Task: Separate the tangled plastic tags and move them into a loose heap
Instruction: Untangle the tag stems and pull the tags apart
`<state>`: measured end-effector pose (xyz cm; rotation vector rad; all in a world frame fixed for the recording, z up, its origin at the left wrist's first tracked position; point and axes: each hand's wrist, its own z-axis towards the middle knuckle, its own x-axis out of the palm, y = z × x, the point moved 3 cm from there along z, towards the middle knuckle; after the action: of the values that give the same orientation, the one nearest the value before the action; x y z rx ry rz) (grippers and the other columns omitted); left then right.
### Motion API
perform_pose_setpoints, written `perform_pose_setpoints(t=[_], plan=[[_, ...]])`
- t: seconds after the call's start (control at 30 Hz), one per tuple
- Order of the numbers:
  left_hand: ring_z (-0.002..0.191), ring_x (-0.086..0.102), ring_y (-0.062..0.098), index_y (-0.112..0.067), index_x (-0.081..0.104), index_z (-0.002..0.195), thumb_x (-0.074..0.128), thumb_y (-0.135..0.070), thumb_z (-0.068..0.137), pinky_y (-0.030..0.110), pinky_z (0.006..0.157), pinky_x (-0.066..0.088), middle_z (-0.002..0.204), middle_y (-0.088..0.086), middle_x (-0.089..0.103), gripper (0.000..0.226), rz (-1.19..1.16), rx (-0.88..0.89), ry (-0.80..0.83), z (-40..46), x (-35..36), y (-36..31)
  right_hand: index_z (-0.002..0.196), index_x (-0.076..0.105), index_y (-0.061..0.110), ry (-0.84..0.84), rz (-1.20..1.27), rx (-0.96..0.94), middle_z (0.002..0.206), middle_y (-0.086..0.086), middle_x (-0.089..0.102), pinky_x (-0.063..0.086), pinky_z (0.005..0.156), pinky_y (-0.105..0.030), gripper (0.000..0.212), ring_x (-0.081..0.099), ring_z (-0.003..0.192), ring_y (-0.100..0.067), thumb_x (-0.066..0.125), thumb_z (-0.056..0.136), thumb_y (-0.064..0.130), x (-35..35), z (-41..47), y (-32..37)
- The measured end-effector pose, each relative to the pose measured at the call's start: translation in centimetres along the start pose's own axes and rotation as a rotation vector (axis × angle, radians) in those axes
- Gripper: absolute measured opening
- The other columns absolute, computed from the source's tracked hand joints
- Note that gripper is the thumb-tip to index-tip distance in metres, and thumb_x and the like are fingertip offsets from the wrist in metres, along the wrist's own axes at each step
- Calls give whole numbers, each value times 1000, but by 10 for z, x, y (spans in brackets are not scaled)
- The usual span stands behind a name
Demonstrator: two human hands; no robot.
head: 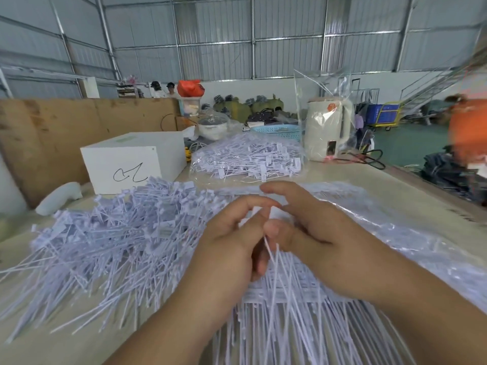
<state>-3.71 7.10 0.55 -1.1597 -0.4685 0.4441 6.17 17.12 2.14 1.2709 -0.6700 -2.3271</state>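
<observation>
A wide loose heap of white plastic tags (110,233) spreads over the left of the table. A neat bundle of tags (284,312) lies in front of me, its long tails pointing toward me. My left hand (232,246) and my right hand (311,233) meet above this bundle. Both pinch a small bunch of tags (271,248) between thumb and fingers, with thin tails hanging below the fingers. Where the heads of the held tags are is hidden by my fingers.
A clear bag full of tags (247,159) lies farther back. A white box (134,162) stands at the back left, a cream kettle (326,130) at the back right. Clear plastic sheeting (395,233) covers the table on the right. A person in orange (466,133) stands at the far right.
</observation>
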Motion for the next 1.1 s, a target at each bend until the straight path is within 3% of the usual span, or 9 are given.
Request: perform_pose_setpoints(t=[0.13, 0.33, 0.43, 0.5, 0.63, 0.73, 0.83, 0.97, 1.1], plan=[[38, 41, 13, -23, 72, 83, 69, -39, 83, 19, 40, 29, 48, 0, 50, 17, -12, -55, 92, -1, -2, -4, 144, 21, 50, 92, 7, 26, 92, 7, 71, 51, 85, -40, 58, 67, 89, -10, 43, 91, 56, 2, -1, -3], [39, 42, 11, -26, 71, 73, 77, -32, 68, 18, 40, 32, 49, 1, 48, 9, 73, -86, 98, 3, -6, -4, 146, 27, 37, 136, -55, 57, 74, 18, 65, 46, 59, -22, 59, 55, 56, 0, 53, 95, 49, -1, -2, -1], [38, 40, 12, -25, 72, 74, 78, -40, 58, 18, 40, 31, 49, 2, 47, 23, 37, -45, 5, 7, -13, -6, 110, 61, 19, 162, 32, 82, 66, 11, 63, 48, 58, -35, 36, 56, 56, -7, 58, 93, 50, -10, 0, 1], [38, 40, 13, -24, 73, 76, 73, -42, 58, 18, 40, 31, 51, 3, 51, 26, 20, -18, -12, 9, -18, -8, 85, 62, 12, 142, 114, 134, 61, -2, 51, 39, 54, -43, 35, 47, 54, -18, 61, 93, 47, -15, 0, -2], [39, 41, 11, -25, 73, 83, 84, -38, 63, 18, 39, 33, 52, -2, 53, 26, 66, 2, 44, 8, -19, -9, 82, 62, 8, 109, 161, 159, 52, -1, 40, 28, 52, -30, 28, 35, 50, -16, 60, 96, 32, -14, 0, -1], [38, 40, 11, -24, 73, 80, 85, -36, 60, 18, 39, 33, 53, 0, 54, 26, 53, 47, -15, 8, -19, -10, 73, 57, 12, 44, 160, 167, 48, 8, 39, 28, 46, -29, 31, 33, 43, -14, 60, 96, 33, -12, 1, 0], [39, 38, 12, -20, 69, 74, 77, -29, 64, 19, 39, 33, 53, 4, 52, 16, -94, 76, -72, 6, -11, -11, 78, 63, 12, -93, 92, 125, 67, -14, 61, 48, 60, -47, 31, 54, 58, -30, 57, 97, 36, -5, 3, 10], [38, 36, 10, -21, 66, 66, 70, -22, 68, 19, 36, 30, 53, 1, 51, 4, -325, -2, -148, 5, -12, -10, 65, 52, 16, -512, 207, 143, 45, 8, 36, 32, 40, -15, 39, 31, 40, -6, 56, 94, 42, -27, 1, 3], [40, 39, 12, -24, 68, 70, 72, -24, 76, 20, 40, 30, 54, 1, 52, 7, -70, -10, -170, 10, -23, -8, 89, 53, 35, -158, 184, 88, 50, 12, 43, 30, 39, -20, 18, 34, 40, -6, 58, 89, 53, -15, 0, 6]])
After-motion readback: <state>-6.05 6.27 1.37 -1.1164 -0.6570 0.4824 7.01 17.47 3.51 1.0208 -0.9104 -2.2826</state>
